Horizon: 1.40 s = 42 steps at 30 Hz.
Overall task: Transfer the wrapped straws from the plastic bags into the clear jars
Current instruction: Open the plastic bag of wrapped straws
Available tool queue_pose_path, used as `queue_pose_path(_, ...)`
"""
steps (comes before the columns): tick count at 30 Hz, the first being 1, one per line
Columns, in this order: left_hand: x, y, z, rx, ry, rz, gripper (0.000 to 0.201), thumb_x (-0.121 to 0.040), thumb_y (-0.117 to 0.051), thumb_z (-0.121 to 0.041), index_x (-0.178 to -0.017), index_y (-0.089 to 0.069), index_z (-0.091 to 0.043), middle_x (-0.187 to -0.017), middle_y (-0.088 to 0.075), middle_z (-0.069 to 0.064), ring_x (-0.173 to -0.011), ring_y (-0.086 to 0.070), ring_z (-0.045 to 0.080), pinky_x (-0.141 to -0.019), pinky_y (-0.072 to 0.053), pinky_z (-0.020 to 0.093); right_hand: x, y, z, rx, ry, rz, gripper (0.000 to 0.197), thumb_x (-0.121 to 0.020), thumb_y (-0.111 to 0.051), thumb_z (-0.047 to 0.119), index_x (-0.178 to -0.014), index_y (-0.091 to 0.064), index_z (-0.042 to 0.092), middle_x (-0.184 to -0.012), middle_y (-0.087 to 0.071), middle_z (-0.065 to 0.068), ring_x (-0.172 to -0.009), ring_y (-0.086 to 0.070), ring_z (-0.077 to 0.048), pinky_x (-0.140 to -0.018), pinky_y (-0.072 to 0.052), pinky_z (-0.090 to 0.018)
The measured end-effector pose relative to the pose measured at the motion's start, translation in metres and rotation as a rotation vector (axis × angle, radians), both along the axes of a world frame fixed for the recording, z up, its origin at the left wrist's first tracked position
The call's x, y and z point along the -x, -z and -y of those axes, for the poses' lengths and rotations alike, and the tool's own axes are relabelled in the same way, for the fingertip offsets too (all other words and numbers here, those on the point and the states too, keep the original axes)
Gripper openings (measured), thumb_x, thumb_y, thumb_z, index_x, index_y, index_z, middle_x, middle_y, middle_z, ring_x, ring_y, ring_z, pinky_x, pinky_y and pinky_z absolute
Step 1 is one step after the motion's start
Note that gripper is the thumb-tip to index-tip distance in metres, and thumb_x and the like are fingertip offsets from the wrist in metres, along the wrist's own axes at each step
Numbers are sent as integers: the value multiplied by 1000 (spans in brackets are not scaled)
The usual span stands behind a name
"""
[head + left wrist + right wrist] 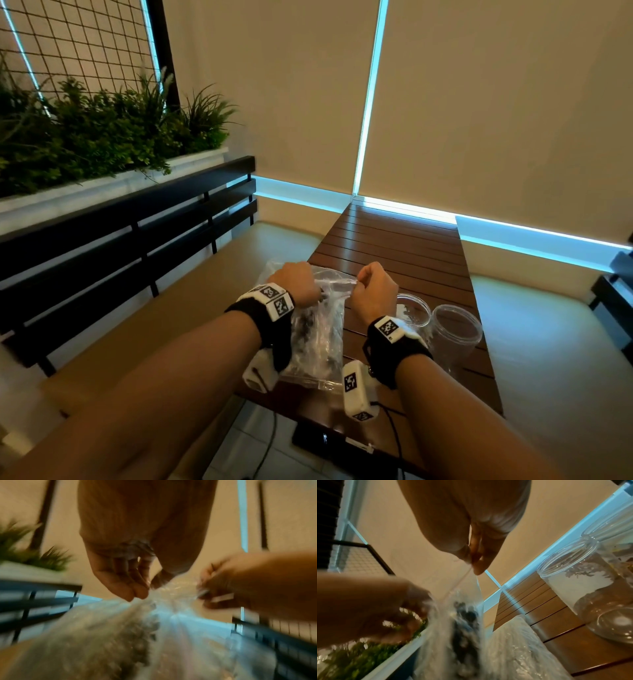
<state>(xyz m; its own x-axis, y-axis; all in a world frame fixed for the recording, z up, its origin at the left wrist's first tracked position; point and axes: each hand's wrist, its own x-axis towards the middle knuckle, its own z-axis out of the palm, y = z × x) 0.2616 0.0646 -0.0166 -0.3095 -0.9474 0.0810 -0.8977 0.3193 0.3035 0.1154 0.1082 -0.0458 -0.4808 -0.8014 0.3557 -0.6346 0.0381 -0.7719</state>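
A clear plastic bag (318, 339) of wrapped straws hangs upright over the near left corner of the wooden slatted table (404, 246). My left hand (301, 279) pinches the left side of the bag's top edge, and my right hand (363, 282) pinches the right side. In the left wrist view the left hand (142, 592) curls on the crumpled bag (120, 635). The right hand (475, 566) holds the bag's (467, 622) thin top strip. Two clear jars (412, 310) (455, 332) stand open just right of my right wrist; the nearer jar (590, 588) holds some white wrappers.
A second plastic bag (513, 639) lies flat on the table beneath the held one. A black slatted bench back (130, 233) and a planter of greenery (102, 130) run along the left. Cables and a dark device (325, 440) lie on the floor under the table's near edge.
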Motion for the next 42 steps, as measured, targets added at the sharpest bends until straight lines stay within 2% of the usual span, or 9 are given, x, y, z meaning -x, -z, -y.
queue_pose_path(5, 26, -8, -1, -20, -33, -340, 12, -90, -56, -14, -102, -53, -12, -100, -61, 7, -92, -59, 27, -74, -49, 36, -4, 18, -8, -302, -119, 108, 12, -85, -59, 27, -91, -54, 18, -88, -67, -5, -72, -66, -20, -55, -48, -26)
queue_pose_path(11, 15, 14, 7, -43, 222, 165, 23, -84, -64, -19, -104, -53, -15, -107, -64, 5, -95, -61, 24, -83, -52, 35, 21, 27, -8, -321, -10, -21, 8, -86, -57, 11, -85, -61, 18, -84, -63, 1, -84, -60, -22, -67, -40, -24)
queue_pose_path(16, 15, 8, 30, 1, -67, -69, 13, -91, -58, -24, -96, -57, -12, -94, -60, 8, -85, -61, 26, -76, -55, 38, 31, 33, -9, -328, -5, -138, 6, -90, -55, 20, -86, -57, 16, -87, -65, -6, -81, -62, -27, -65, -48, -33)
queue_pose_path(21, 43, 20, 28, -84, -60, -198, 31, -99, -43, -35, -91, -55, -7, -99, -65, 13, -90, -63, 32, -76, -52, 39, 34, 32, -2, -481, -62, 118, 47, -71, -71, 54, -96, -48, 22, -93, -65, -4, -77, -69, -24, -68, -60, -40)
queue_pose_path(24, 46, 24, 25, -42, -74, -299, 29, -97, -48, -39, -102, -50, -11, -105, -63, 11, -95, -60, 30, -78, -50, 38, 39, 32, -7, -533, -111, 399, 48, -72, -79, 21, -107, -47, 14, -98, -63, -9, -73, -69, -21, -59, -61, -35)
queue_pose_path(26, 47, 22, 18, -159, 24, -182, 52, -85, -70, -40, -118, -42, -10, -109, -62, 8, -95, -60, 26, -76, -50, 36, 41, 31, -10, -485, -127, 441, 38, -76, -70, 4, -106, -48, 11, -97, -63, -11, -70, -67, -19, -53, -58, -29)
queue_pose_path(30, 44, 22, 13, -259, 152, 152, 71, -83, -73, -22, -135, -28, -4, -119, -60, 13, -105, -60, 27, -78, -49, 31, 44, 35, -4, -391, -80, 237, 31, -78, -68, 13, -104, -51, 14, -99, -61, -7, -75, -58, -16, -50, -43, -22)
queue_pose_path(37, 14, -14, 29, 86, -58, 78, 13, -80, -59, -13, -92, -55, -12, -90, -58, 7, -82, -57, 24, -69, -48, 34, 57, 35, -5, -341, 8, 19, 28, -81, -70, 31, -94, -50, 17, -88, -63, -4, -77, -59, -24, -60, -44, -31)
queue_pose_path(42, 36, -14, 18, -39, -16, -152, 19, -93, -46, -15, -76, -51, -8, -77, -52, 6, -82, -55, 26, -70, -40, 35, 48, 27, 4, -475, -96, 416, 51, -77, -74, 44, -109, -46, 17, -101, -57, -6, -79, -61, -19, -53, -57, -32)
